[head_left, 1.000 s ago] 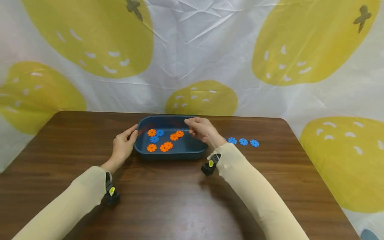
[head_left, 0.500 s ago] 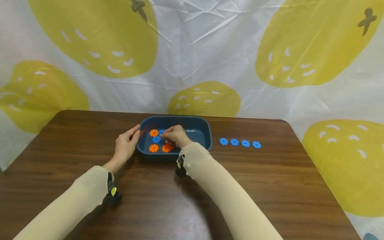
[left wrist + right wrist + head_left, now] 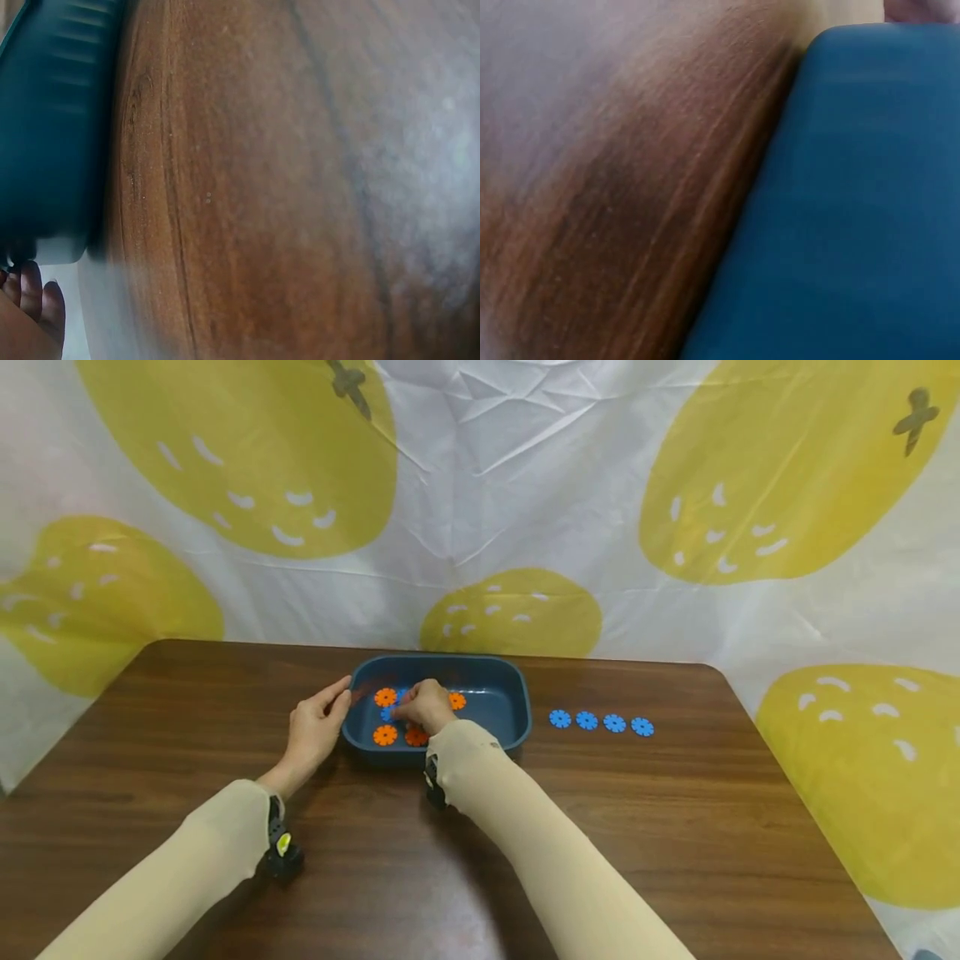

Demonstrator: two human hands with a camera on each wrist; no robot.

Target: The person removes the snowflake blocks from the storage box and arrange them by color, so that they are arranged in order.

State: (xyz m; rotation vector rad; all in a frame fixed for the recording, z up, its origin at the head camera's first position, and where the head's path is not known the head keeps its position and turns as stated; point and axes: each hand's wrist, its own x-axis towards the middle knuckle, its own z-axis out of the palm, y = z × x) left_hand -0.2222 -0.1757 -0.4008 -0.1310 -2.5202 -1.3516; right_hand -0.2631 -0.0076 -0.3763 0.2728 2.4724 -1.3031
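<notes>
A dark blue tray (image 3: pixel 491 702) stands toward the back of the table, with orange and blue notched plastic discs lying in it. My left hand (image 3: pixel 311 735) holds the tray's left end, thumb and fingers at the rim. In the left wrist view the fingers (image 3: pixel 31 292) appear beside the tray end. Inside the tray, my right hand (image 3: pixel 429 706) reaches down with its fingertips right at a blue disc (image 3: pixel 387 714); I cannot tell if they pinch it. Another blue disc (image 3: pixel 401 694) is partly covered. Orange discs, one at the front left (image 3: pixel 385 735), lie around the fingers.
Several blue discs, the leftmost one (image 3: pixel 559 718) nearest the tray, lie in a row on the wooden table (image 3: pixel 637 802) at right. A white cloth (image 3: pixel 510 527) with yellow fruit shapes hangs behind the table. The tray's wall (image 3: pixel 855 195) fills much of the right wrist view.
My right hand has moved left and down from over the tray's right end to the blue disc at left. The left hand stays at the rim. The blue row now shows fully.
</notes>
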